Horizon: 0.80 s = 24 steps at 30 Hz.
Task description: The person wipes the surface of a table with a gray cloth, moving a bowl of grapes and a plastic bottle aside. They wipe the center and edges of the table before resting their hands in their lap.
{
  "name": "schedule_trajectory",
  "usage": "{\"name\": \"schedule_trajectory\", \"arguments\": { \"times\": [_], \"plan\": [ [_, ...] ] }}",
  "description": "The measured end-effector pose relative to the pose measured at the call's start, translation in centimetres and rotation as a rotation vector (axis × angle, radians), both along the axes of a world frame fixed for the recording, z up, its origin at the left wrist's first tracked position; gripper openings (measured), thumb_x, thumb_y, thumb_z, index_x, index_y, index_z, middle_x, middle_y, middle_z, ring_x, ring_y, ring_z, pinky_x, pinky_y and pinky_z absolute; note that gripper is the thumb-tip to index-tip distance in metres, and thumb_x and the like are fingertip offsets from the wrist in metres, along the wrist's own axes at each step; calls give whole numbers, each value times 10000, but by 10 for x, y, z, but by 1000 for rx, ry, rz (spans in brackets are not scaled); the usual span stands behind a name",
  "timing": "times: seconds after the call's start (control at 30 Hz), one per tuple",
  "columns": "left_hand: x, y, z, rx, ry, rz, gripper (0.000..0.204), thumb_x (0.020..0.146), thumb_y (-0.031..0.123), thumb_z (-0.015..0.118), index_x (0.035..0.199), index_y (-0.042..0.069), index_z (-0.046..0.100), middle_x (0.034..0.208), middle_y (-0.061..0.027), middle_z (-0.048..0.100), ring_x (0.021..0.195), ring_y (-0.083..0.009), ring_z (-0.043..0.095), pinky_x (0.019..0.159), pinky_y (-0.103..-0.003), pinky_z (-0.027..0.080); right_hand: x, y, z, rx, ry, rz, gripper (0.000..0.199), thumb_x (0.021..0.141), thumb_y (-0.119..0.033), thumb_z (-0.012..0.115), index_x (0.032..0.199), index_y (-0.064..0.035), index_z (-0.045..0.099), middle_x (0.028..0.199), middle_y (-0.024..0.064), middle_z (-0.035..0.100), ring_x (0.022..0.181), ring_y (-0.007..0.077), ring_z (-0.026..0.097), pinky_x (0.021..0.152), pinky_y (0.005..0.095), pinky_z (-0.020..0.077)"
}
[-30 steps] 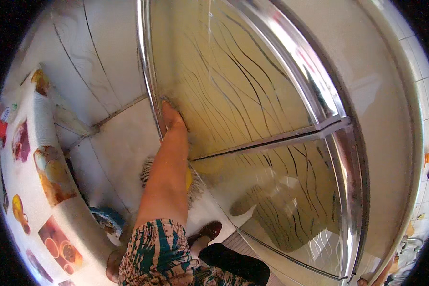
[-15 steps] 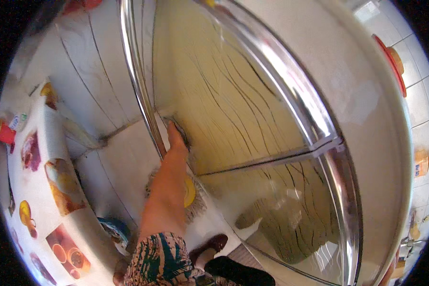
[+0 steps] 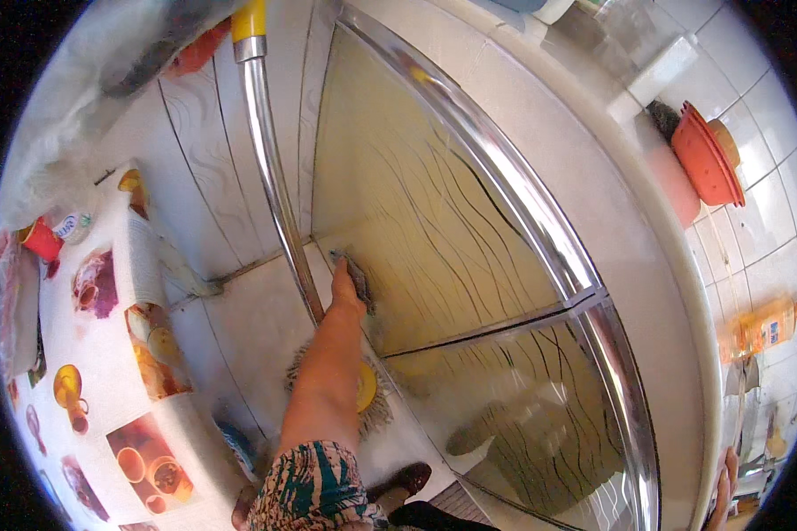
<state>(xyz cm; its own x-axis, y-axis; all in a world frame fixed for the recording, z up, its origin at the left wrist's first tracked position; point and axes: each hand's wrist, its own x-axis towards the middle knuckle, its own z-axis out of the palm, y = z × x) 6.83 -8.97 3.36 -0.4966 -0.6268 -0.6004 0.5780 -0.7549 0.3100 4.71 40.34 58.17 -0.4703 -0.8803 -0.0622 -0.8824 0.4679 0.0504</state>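
Note:
My left hand (image 3: 345, 279) reaches down past the patterned sleeve to the foot of the pale cabinet door (image 3: 398, 212) with wavy lines. It is closed on a grey cloth (image 3: 360, 281), pressed against the lower corner of the door; part of the cloth is hidden behind the fingers. My right hand (image 3: 725, 491) shows only in part at the far right. Its fingers lie stretched along the edge of the counter (image 3: 629, 265). Beside my left forearm stands a mop, its metal pole (image 3: 270, 150) with a yellow collar and its yellow head (image 3: 367, 386) with grey strands on the floor.
A table with a picture-printed cloth (image 3: 106, 372) stands at the left, with a red cup (image 3: 42, 239) on it. Chrome trim (image 3: 505, 177) runs along the cabinet's top edge. A red basket (image 3: 708, 157) and an orange bottle (image 3: 766, 327) are at the right.
The view has shifted, bringing the mop's yellow collar, more of the red basket and my right hand into sight. My left hand stays low at the cabinet with the cloth.

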Motion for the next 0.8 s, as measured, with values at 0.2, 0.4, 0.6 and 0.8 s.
{"name": "schedule_trajectory", "arguments": {
  "times": [0.2,0.4,0.6,0.8],
  "plan": [
    [-7,1,-16,32,-59,125,582,976,523,377,1361,92,446,1346,-97,481,1186,-304,487,989,-475,386,-1,1,-3,9,-13,3,864,866,-451,616,1489,-1,220,1508,301,235,1406,450,221,1124,548,187],
    [-14,-5,5,82,-99,205,560,985,525,343,1308,98,508,1239,-102,573,1107,-301,554,920,-462,472,-5,45,-1,63,28,-61,953,814,-442,683,1494,5,189,1499,347,212,1389,511,222,1115,591,183],
    [-18,-36,94,-316,-87,271,602,991,490,348,1416,66,382,1404,-137,430,1245,-307,451,1015,-454,400,-3,49,4,82,24,-59,944,811,-433,678,1485,24,201,1498,342,219,1390,506,218,1116,581,186],
    [-23,1,264,-1158,-647,566,634,1008,389,377,1439,-68,285,1359,-262,380,1295,-347,365,1117,-410,241,0,18,-6,3,-34,-118,891,853,-452,620,1485,19,204,1517,295,214,1417,457,179,1134,533,163]
  ]
}}
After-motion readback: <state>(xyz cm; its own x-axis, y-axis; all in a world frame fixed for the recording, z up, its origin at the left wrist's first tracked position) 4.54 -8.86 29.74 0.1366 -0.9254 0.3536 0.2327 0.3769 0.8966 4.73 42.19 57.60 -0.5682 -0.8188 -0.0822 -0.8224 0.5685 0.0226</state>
